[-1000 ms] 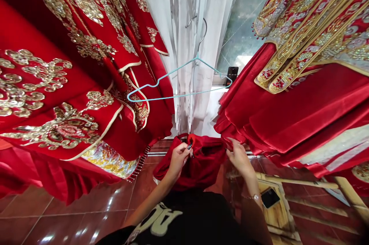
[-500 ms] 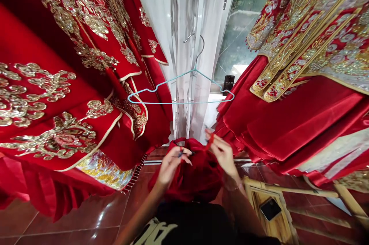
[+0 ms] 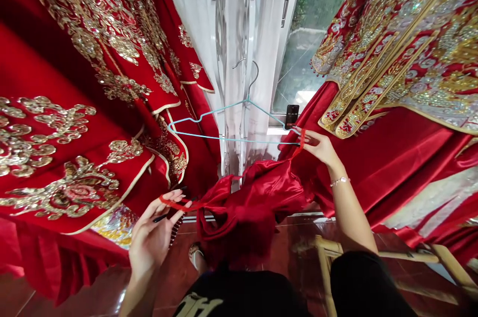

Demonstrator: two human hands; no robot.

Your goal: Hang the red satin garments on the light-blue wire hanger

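A red satin garment (image 3: 254, 197) hangs bunched between my hands, below a light blue wire hanger (image 3: 231, 123) hooked in front of a white curtain. My left hand (image 3: 155, 230) is low on the left, fingers pinched on a thin red strap (image 3: 179, 204) of the garment, with a dark slim object across the fingers. My right hand (image 3: 319, 148) is raised at the hanger's right end, pinching the garment's other red strap (image 3: 301, 139) against the wire there.
Red gowns with gold embroidery hang on the left (image 3: 74, 108) and right (image 3: 403, 83). A phone (image 3: 292, 115) stands on the window sill. A bamboo stool (image 3: 336, 252) stands at lower right on glossy brown floor tiles (image 3: 179, 257).
Both hands left the bunched garment at centre and spread apart: the right rose to the hanger's right end with a strap, the left pulled the other strap down and left.
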